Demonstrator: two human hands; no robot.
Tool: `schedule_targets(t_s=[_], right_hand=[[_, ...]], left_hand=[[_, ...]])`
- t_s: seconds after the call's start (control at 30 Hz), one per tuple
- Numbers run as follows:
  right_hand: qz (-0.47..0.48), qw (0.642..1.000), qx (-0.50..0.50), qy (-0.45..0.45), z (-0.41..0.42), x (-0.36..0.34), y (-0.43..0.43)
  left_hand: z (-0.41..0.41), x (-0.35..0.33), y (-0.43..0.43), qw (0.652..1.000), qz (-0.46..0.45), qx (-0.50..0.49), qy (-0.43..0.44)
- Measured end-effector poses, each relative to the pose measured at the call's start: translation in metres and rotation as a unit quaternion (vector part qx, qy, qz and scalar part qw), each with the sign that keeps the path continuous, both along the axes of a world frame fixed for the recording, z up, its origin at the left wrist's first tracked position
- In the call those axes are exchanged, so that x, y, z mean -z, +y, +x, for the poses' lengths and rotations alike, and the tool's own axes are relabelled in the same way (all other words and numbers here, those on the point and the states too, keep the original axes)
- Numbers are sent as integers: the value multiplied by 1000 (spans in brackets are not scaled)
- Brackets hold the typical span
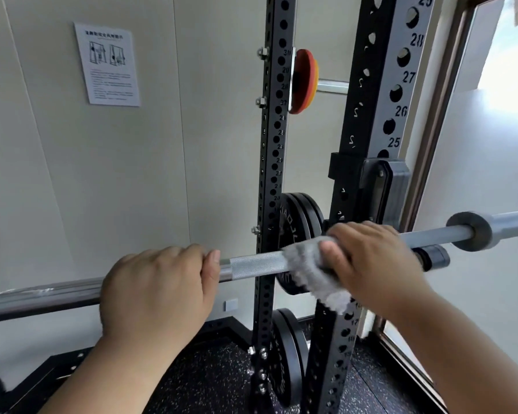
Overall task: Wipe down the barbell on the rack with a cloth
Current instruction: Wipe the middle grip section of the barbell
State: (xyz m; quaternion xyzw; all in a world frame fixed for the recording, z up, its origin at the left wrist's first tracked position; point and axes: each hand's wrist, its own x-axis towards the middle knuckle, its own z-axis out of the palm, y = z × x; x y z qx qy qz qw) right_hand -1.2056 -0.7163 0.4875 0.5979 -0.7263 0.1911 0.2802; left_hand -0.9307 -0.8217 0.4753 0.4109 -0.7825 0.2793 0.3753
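Bar (253, 265) sits across the rack (368, 115). My left hand (159, 289) clamps it bare; my right hand (371, 258) clamps the cloth (308, 273) around the knurl. Risk: cloth snags on knurl, slips from grip.

Steel barbell (253, 265) across black rack (368, 121), fluffy grey cloth (311, 273) around its knurling

Black stencilled numbers 29, 28, 27, 26 and 25 run down the grey face of the near upright (401, 94), right. Smaller white numbers, 30 and 27 among them, mark the far upright (277, 115). The text on the printed sheet (106, 64) on the wall (177, 159), left, is too small to read.
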Motion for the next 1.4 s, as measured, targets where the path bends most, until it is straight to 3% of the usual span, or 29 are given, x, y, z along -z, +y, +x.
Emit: schedule_targets(t_s=[0.13,0.27,0.37,0.5,0.63,0.83,0.9,1.0,1.1,1.23,1.4], right_hand=[[-84,994,46,-46,23,3,-9],[-57,997,-52,9,79,18,-21],[-35,994,-101,29,63,13,-20],[-75,996,-11,-40,21,7,-10],[-139,983,68,-101,49,7,-21],[-111,990,-84,13,120,26,-41],[-114,990,-85,26,103,22,-42],[-120,991,-47,-24,97,8,-45],[-156,986,-49,-33,138,8,-56],[-136,982,-129,36,203,27,-69],[-143,977,-152,30,184,12,-70]], left_hand=[[-1,0,-1,1000,0,-5,2],[0,-2,-1,1000,11,0,-3],[1,-4,1,1000,24,2,-8],[1,-8,3,1000,29,-3,-5],[0,-7,2,1000,29,0,8],[5,-3,4,999,33,29,-3],[15,0,6,995,54,78,2],[42,3,10,992,53,107,30],[76,6,10,995,17,79,51],[123,4,2,997,14,22,69],[175,-3,-12,994,20,-31,106]])
